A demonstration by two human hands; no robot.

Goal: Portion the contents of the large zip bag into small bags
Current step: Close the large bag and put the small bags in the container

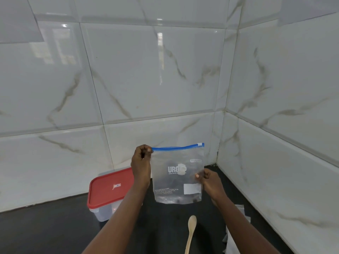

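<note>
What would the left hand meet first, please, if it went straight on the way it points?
Probably the tiled wall. The left hand, pinching the bag by its zip corner, points up and away, above the red-lidded box; depth is hard to judge.

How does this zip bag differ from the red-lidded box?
The zip bag hangs in the air, pinched by the left hand and right hand; the box sits on the counter. The zip bag is flat film with a blue zip; the box is rigid with a red lid. Both have see-through bodies.
</note>
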